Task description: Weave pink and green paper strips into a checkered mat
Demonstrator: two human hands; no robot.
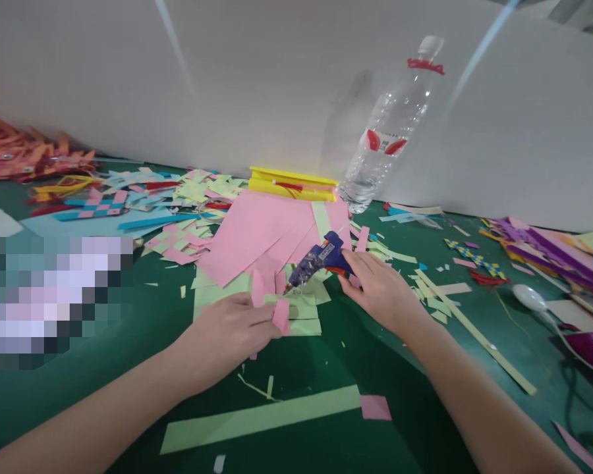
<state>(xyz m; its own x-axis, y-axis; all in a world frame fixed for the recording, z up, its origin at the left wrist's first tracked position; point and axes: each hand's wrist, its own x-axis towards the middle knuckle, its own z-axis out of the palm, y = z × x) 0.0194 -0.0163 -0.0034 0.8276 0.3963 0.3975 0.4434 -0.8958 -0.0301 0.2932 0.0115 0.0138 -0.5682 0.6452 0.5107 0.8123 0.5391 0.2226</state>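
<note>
My right hand (380,289) is wrapped round the handle of a blue hot glue gun (316,258), whose nozzle points down and left. The nozzle tip is close to some paper strips; I cannot tell whether it touches them. With closed fingers my left hand (237,329) grips a pink paper strip (281,316), which sticks out past the fingertips. Under and behind the hands lie light green paper strips (304,326). Larger pink paper sheets (257,227) are spread just beyond them.
A clear plastic bottle (393,125) leans against the white wall (227,85). Woven paper pieces and scraps (197,184) lie at the left back. At right are a white spoon (531,297), a purple object (590,349) and a long green strip (479,336). Another green strip (261,418) lies in front.
</note>
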